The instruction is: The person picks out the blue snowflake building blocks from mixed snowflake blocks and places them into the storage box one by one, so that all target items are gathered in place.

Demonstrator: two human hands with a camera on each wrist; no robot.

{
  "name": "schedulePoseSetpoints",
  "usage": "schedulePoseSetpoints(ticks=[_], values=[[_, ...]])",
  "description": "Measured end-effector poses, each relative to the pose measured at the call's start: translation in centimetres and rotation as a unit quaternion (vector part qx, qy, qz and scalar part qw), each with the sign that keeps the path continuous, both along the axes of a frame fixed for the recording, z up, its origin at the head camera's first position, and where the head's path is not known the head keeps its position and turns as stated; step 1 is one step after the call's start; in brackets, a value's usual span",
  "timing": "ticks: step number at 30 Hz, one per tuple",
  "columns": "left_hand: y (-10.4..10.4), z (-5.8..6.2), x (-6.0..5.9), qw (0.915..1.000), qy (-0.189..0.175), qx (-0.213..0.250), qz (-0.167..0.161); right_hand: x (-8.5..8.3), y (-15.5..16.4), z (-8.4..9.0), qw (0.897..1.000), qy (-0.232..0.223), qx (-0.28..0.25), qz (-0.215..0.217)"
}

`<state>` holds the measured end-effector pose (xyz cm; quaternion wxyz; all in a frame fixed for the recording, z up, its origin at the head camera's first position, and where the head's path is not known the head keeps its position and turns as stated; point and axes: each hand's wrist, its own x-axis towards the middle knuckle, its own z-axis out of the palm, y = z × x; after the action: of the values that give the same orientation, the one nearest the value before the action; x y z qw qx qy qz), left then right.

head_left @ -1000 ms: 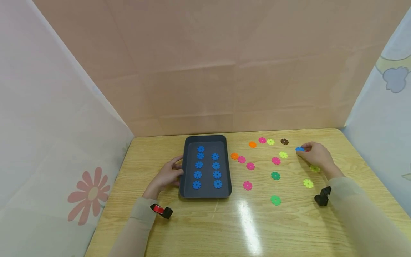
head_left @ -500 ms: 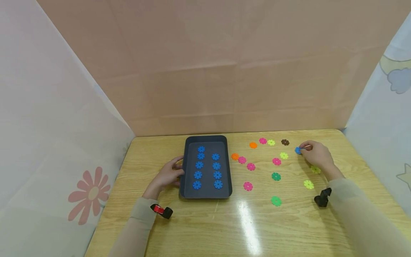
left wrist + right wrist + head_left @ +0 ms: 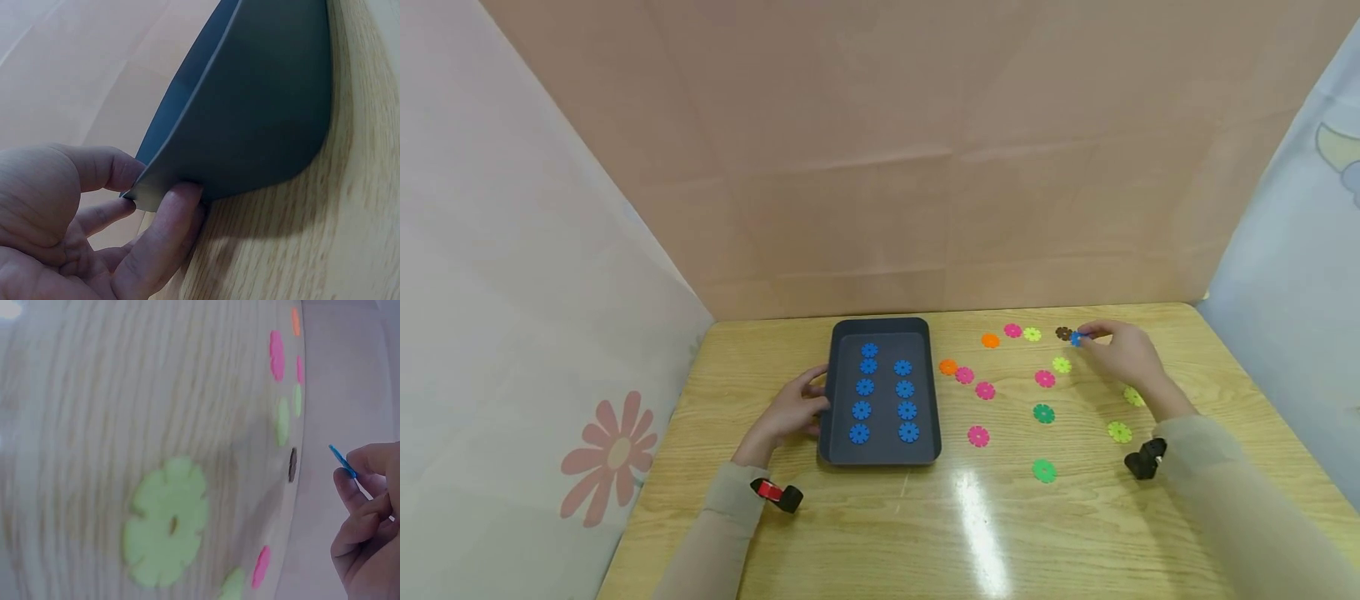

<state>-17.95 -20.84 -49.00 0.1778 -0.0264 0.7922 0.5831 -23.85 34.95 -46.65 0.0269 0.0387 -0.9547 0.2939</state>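
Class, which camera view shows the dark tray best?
The head view: the whole tray with ten blue pieces inside. The left wrist view shows only one corner gripped by the left hand. The right wrist view shows none.

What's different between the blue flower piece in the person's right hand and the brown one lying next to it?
The blue piece is bright blue; the brown piece is dark brown. The blue piece is pinched in the fingers of the right hand and lifted off the table, seen edge-on in the right wrist view; the brown piece lies flat on the table with nothing touching it. Both are small notched flower-shaped discs of much the same size.
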Motion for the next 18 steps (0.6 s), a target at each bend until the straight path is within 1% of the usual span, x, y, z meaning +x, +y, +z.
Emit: schedulePoseSetpoints(ticks=[6,12,18], values=[[0.0,0.1,0.0,1.0000,0.001,-0.001,-0.001,-0.2,-2.3,0.7,0.999,0.009,-0.024,0.028],[0.0,0.0,0.0,1.0000,-0.001,0.002,-0.002,-0.7,-5.2,0.8,0.997,0.005,-0.041,0.057],[-0.1,0.0,0.0,1.0000,-0.001,0.002,-0.003,-1.4,-8.6,0.7,0.994,-0.005,-0.081,0.079]])
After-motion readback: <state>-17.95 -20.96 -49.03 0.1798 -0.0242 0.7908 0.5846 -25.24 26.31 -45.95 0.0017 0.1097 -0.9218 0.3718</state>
